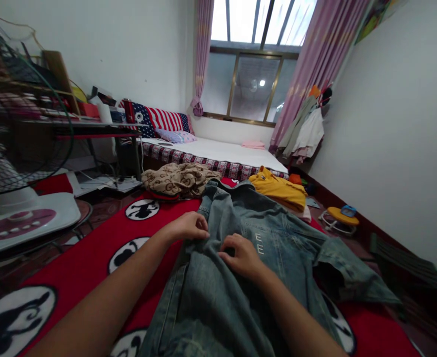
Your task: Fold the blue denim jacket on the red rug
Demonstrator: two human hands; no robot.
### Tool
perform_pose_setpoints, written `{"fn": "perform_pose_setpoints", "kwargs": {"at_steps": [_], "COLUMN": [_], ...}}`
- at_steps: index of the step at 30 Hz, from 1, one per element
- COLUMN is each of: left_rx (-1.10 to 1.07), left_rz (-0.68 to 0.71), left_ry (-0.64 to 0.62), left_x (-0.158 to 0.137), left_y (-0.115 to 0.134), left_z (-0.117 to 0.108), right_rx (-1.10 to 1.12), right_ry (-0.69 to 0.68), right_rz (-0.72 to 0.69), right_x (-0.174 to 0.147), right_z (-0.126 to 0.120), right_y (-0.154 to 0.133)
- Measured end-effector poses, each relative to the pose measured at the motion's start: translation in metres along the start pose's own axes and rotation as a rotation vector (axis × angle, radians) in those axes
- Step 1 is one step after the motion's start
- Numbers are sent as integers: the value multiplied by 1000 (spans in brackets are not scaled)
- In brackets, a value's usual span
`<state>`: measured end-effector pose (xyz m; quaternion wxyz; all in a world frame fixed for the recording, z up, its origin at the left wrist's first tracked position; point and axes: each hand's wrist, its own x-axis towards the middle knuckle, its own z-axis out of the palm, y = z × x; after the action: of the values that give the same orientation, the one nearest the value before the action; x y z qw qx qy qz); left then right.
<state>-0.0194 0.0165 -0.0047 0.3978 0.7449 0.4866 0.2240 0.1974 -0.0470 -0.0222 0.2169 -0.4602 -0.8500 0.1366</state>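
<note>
A faded blue denim jacket lies spread on a red blanket with black-and-white cartoon roundels. My left hand pinches the jacket's front edge near the middle. My right hand grips the denim a little to the right, close to the embroidered letters. Both hands bunch the cloth between them. One sleeve trails off to the right.
Past the jacket lie a brown patterned garment and a yellow garment. A low bed with pillows stands under the window. A standing fan is at the left, with a cluttered desk behind it. Clothes hang at the right wall.
</note>
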Motion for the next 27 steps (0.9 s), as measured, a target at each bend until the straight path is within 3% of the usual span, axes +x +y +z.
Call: {"fn": "perform_pose_setpoints", "kwargs": {"at_steps": [3, 5, 11, 16, 20, 23, 27], "left_rx": [1, 51, 98, 135, 145, 210, 434], "left_rz": [-19, -9, -42, -18, 9, 143, 382], "left_ry": [347, 478, 643, 792, 852, 859, 822], "left_x": [32, 60, 142, 176, 171, 144, 90], "left_y": [8, 13, 29, 38, 38, 35, 19], "left_z": [-5, -8, -23, -40, -46, -31, 9], "right_rx": [-184, -267, -293, -263, -219, -86, 59], "right_ry": [-36, -37, -12, -20, -19, 54, 501], "right_rz": [-65, -124, -265, -307, -282, -219, 67], "right_x": [-3, -4, -5, -7, -8, -7, -3], "right_z": [4, 5, 13, 17, 19, 20, 12], "right_y": [-14, -20, -19, -16, -16, -14, 3]}}
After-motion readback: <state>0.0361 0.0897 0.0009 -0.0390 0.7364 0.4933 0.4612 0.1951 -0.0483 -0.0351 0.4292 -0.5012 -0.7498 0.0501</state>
